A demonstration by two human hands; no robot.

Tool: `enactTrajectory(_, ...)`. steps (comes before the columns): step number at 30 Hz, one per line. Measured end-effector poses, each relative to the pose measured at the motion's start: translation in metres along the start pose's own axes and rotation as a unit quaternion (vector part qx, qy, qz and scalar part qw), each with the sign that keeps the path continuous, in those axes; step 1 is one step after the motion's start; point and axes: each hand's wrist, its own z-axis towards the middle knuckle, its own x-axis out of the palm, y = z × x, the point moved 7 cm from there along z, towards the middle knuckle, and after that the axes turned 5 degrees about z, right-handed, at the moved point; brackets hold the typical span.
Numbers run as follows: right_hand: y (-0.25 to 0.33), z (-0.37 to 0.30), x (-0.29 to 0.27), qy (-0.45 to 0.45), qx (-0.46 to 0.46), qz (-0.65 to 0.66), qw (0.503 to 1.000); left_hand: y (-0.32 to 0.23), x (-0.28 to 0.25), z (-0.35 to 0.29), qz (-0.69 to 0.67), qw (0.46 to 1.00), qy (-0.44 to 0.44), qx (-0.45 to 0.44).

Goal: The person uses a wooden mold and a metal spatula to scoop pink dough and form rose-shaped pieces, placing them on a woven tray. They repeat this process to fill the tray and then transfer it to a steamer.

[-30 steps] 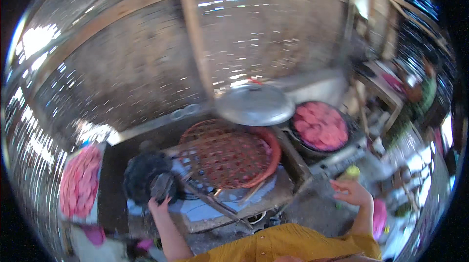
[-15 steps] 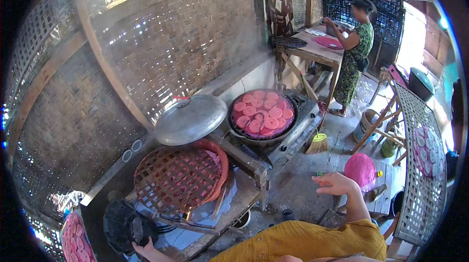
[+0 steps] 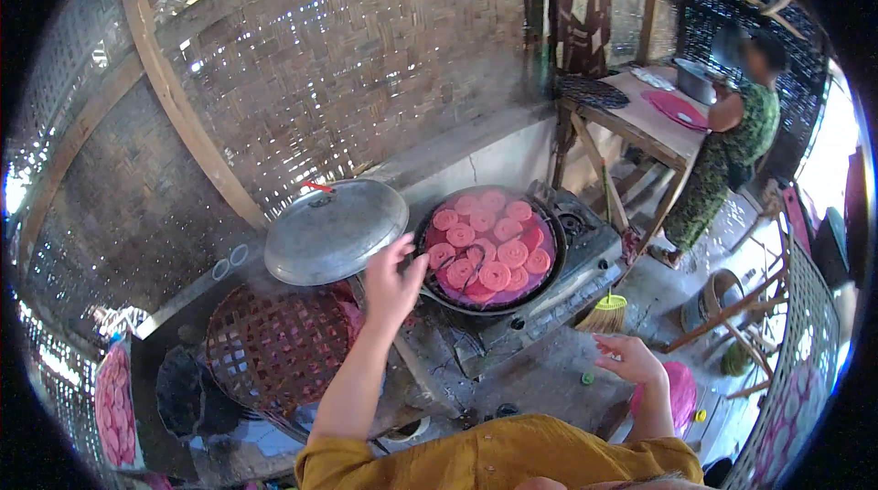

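My left hand [image 3: 396, 278] is raised between a large domed metal lid [image 3: 337, 232] and a wide pan [image 3: 419, 257], its fingers parted and holding nothing. Pink spiral rounds [image 3: 495, 276] float in pink liquid in the pan, and a dark, thin curved handle or wire lies across them. Lower right, over the floor, my right hand [image 3: 629, 359] is open with loosely spread fingers and nothing in it. Whether the left fingertips touch the lid's rim cannot be told; they look apart from it.
A woven openwork basket [image 3: 274, 344] and a dark crumpled bundle [image 3: 194, 394] lie at left. Beside the pan is a stove [image 3: 585, 239]. A broom [image 3: 605, 314] and bucket [image 3: 709, 298] stand right. At a far table [image 3: 663, 129], a co-worker [image 3: 732, 147] handles a pot [image 3: 695, 80].
My left hand has left the dark bundle at lower left and risen to the pan's left side. The view has shifted right. The co-worker now holds up a round lid-like thing.
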Motion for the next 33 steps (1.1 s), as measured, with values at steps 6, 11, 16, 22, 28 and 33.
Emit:
enactTrajectory(6,-0.078,0.008,-0.054,-0.033,0.068,-0.001,0.997,0.057,0.164,0.055,0.246,0.964,0.096,-0.037)
enactTrajectory(11,-0.140,0.002,-0.063,-0.010,0.152,0.010,0.988,0.103,0.239,0.062,0.402,0.870,0.257,-0.126)
enactTrajectory(16,-0.178,-0.010,-0.067,-0.012,0.159,0.085,0.984,0.150,0.282,0.046,0.456,0.829,0.254,-0.202)
enactTrajectory(22,-0.189,-0.018,-0.085,-0.035,0.200,0.073,0.976,0.145,0.269,0.065,0.388,0.899,0.124,-0.162)
enactTrajectory(28,-0.236,-0.027,-0.081,-0.024,0.171,-0.003,0.985,0.100,0.155,0.123,0.301,0.944,-0.112,-0.076)
enactTrajectory(33,-0.224,-0.011,-0.083,0.009,0.181,0.003,0.983,0.115,0.177,0.107,0.286,0.939,0.056,-0.183)
